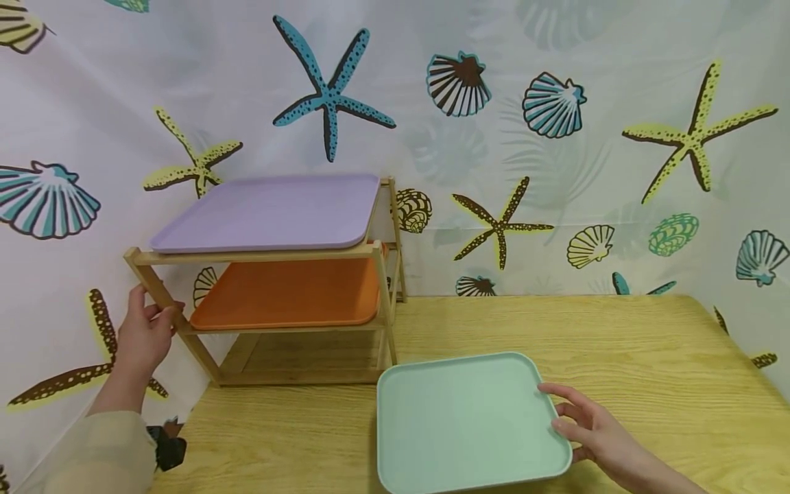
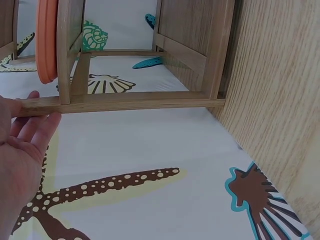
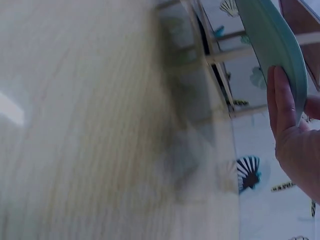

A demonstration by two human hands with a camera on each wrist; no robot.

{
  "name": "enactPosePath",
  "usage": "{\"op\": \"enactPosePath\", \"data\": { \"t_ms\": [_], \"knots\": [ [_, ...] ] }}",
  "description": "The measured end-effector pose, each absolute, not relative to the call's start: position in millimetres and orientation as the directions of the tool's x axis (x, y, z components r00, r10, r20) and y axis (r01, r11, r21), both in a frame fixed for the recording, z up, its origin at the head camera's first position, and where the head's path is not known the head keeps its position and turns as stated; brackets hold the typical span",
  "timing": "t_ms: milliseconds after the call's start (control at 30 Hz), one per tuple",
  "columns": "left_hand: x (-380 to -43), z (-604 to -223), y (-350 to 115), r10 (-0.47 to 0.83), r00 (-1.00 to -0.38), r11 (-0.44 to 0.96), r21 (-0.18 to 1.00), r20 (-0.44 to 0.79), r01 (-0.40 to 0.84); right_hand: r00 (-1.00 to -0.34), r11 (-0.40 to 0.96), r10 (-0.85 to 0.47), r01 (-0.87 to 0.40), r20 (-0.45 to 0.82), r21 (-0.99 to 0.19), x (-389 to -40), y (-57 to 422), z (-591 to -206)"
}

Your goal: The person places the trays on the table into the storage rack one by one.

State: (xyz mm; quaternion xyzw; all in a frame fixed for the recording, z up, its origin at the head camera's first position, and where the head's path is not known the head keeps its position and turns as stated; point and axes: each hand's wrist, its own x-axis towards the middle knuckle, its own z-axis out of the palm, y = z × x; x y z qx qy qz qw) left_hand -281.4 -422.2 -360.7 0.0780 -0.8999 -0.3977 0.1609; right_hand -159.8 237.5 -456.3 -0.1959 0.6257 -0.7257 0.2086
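My right hand grips a mint-green tray by its right edge. In the right wrist view, several fingers press along the underside of the tray, which is raised above the table. A wooden rack stands at the left of the head view. My left hand holds its front left post, fingers curled round the wood. On the rack's top level lies a lilac tray. An orange tray sits on the middle level, and the bottom level below it shows bare slats.
A wood-grain table extends under the rack and to the right. Behind and at both sides hangs a white curtain printed with starfish and shells. A small black object shows beside my left sleeve.
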Motion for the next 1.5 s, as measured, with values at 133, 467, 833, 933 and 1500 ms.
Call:
{"op": "enactPosePath", "data": {
  "t_ms": [133,467,833,933,1500],
  "knots": [
    [-280,-358,-419,-0.275,-0.933,0.675,0.738,0.232,-0.015,-0.838,-0.133,-0.546,0.084,0.002,-0.988,-157,215,-462],
    [-275,-353,-412,-0.268,-0.935,0.681,0.732,0.230,-0.015,-0.876,-0.140,-0.482,0.063,0.013,-0.988,-151,145,-469],
    [-285,-366,-427,-0.303,-0.925,0.680,0.732,0.229,-0.041,-0.888,-0.187,-0.459,0.070,0.024,-0.980,-157,76,-470],
    [-286,-367,-430,-0.311,-0.923,0.680,0.732,0.226,-0.050,-0.891,-0.189,-0.453,0.079,0.015,-0.979,-159,60,-471],
    [-279,-360,-420,-0.292,-0.933,0.687,0.724,0.210,-0.052,-0.969,-0.165,-0.245,0.083,-0.040,-0.983,-179,-26,-480]
  ]
}}
